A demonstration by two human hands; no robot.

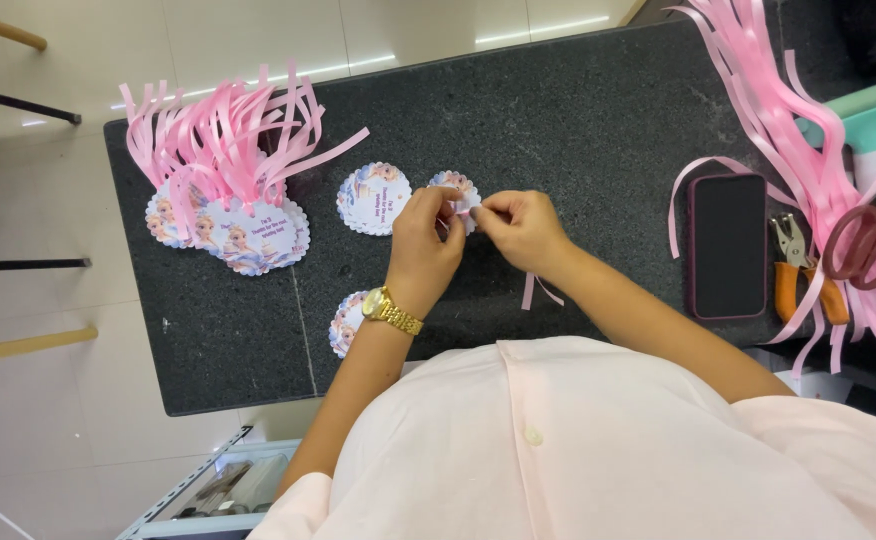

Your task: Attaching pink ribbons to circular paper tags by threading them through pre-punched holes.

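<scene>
**Both hands pinch a ribbon at a scalloped paper tag**

The dark speckled stone counter [578, 110] is the largest thing here, hard and matt, filling the view from 9 to 3 o'clock.

At 2 o'clock lies a loose heap of pink ribbon strips [758, 90], glossy, flat and limp. At 10 o'clock a second bunch, the ribboned tags [223, 215], fans out from a stack of round printed cards.

A phone in a maroon case [726, 245] lies face up at 3 o'clock, smooth and rigid. Right of it sit orange-handled pliers [793, 270] and scissors with dark red loops [863, 240], partly under the ribbon.

The left hand [423, 245], with a gold watch [391, 310] at the wrist, and the right hand [520, 228] meet at the centre. Each has its fingertips closed tight in a pinch on a thin pink ribbon [538, 290], whose tail trails out below the right hand at 6 o'clock. Between them sits the small scalloped tag [455, 185], half hidden.

The tag looks like thin card: light, fairly stiff, easy to crease, best gripped at its rim. The ribbon is probably slippery and very light, so it wants a firm fingertip pinch near its end.

1 plain tag [373, 198] lies just left of the hands; another tag [346, 322] peeks from under the left wrist.
</scene>
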